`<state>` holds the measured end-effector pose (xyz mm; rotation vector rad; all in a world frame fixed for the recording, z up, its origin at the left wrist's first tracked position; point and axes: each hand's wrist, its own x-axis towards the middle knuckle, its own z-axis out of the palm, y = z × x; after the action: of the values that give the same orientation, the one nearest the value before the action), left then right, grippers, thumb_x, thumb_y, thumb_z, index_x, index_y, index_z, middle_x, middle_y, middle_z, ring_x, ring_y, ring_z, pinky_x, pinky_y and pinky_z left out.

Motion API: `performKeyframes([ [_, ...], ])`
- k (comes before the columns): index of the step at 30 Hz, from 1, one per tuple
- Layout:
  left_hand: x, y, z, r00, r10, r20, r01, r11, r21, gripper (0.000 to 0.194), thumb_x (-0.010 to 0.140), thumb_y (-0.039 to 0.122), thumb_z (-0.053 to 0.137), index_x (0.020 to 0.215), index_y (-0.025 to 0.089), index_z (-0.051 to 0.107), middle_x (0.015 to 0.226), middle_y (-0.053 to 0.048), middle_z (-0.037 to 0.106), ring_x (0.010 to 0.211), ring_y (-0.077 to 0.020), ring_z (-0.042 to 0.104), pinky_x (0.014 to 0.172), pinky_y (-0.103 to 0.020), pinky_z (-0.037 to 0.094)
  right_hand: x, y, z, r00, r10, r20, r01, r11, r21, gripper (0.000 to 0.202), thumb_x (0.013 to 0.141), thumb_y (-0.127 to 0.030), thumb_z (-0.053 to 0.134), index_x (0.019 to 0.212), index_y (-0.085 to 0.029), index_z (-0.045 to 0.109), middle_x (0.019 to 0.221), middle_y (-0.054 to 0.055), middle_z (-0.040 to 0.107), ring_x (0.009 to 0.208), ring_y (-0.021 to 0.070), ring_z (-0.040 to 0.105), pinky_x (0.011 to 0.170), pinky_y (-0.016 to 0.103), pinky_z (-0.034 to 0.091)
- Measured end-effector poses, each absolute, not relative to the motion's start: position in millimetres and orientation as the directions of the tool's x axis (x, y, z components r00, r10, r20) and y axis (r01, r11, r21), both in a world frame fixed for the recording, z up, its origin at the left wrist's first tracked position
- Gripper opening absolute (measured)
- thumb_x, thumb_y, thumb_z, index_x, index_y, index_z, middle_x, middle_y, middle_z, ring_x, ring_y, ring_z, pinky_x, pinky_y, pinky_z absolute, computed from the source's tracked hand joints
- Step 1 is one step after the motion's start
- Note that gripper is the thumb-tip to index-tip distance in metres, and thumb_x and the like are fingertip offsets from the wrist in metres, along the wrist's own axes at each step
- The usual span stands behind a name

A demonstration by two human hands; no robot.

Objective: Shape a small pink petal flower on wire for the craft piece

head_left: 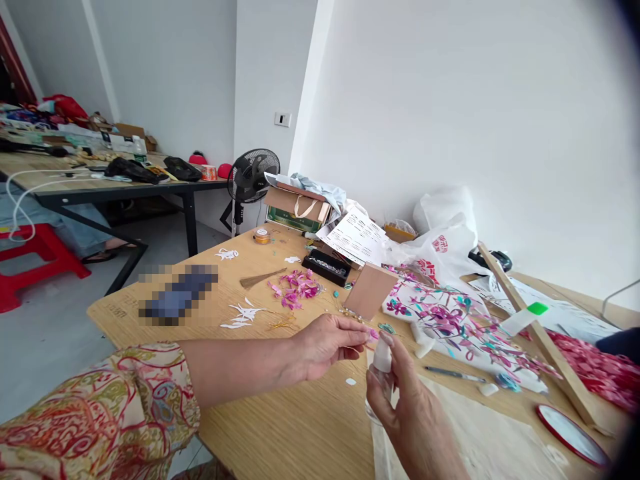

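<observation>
Right hand (410, 407) is gripping a small clear bottle (381, 373) upright, nozzle aimed at the tiny pink petal (373, 334) the left hand (325, 343) is pinching close by. Further back, loose pink petals (296, 288) are sitting on the wooden table (280, 427), within reach.

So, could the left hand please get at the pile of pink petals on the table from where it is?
Probably yes: the left hand pinches only a small pink piece, and bare tabletop lies between it and the pink petals.
</observation>
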<state>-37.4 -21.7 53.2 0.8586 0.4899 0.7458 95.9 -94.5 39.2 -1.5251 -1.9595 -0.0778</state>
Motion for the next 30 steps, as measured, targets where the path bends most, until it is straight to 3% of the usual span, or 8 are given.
performKeyframes([
  [13, -34.8, -24.4, 54.4, 0.675, 0.733, -0.078, -0.367, 0.426, 0.827, 0.026, 0.054, 0.026, 0.071, 0.075, 0.012, 0.066, 0.072, -0.001, 0.057, 0.062, -0.0061, 0.045, 0.065, -0.023, 0.031, 101.3, -96.1, 32.9, -0.067, 0.899, 0.432, 0.861, 0.271, -0.431, 0.042, 0.079, -0.029, 0.040, 0.119, -0.017, 0.032, 0.063, 0.002, 0.061, 0.047, 0.0149, 0.057, 0.045, 0.024, 0.047],
  [18, -35.0, -24.5, 52.7, 0.680, 0.732, -0.046, -0.370, 0.396, 0.840, 0.025, 0.056, 0.028, 0.070, 0.075, 0.012, 0.066, 0.072, -0.002, 0.058, 0.063, -0.0065, 0.045, 0.064, -0.022, 0.032, 98.0, -100.8, 36.0, -0.005, 0.910, 0.414, 0.799, 0.252, -0.545, 0.051, 0.079, -0.032, 0.041, 0.125, -0.017, 0.026, 0.069, 0.003, 0.062, 0.051, 0.0144, 0.058, 0.043, 0.022, 0.046],
  [23, -35.4, -26.5, 54.0, 0.663, 0.748, -0.034, -0.376, 0.372, 0.849, 0.025, 0.057, 0.026, 0.069, 0.077, 0.012, 0.067, 0.075, -0.003, 0.058, 0.064, -0.0062, 0.045, 0.064, -0.021, 0.033, 100.2, -102.1, 33.9, 0.020, 0.934, 0.357, 0.616, 0.270, -0.740, 0.052, 0.079, -0.032, 0.043, 0.125, -0.022, 0.022, 0.079, 0.004, 0.061, 0.066, 0.0142, 0.059, 0.059, 0.025, 0.048],
  [30, -35.2, -28.8, 57.0, 0.670, 0.741, -0.048, -0.352, 0.374, 0.858, 0.023, 0.059, 0.025, 0.068, 0.078, 0.011, 0.066, 0.072, -0.002, 0.057, 0.060, -0.0057, 0.044, 0.062, -0.022, 0.033, 106.0, -101.9, 33.8, -0.036, 0.968, 0.247, 0.232, 0.248, -0.941, 0.040, 0.080, -0.033, 0.043, 0.117, -0.032, 0.028, 0.072, -0.001, 0.055, 0.064, 0.0141, 0.052, 0.059, 0.028, 0.044],
])
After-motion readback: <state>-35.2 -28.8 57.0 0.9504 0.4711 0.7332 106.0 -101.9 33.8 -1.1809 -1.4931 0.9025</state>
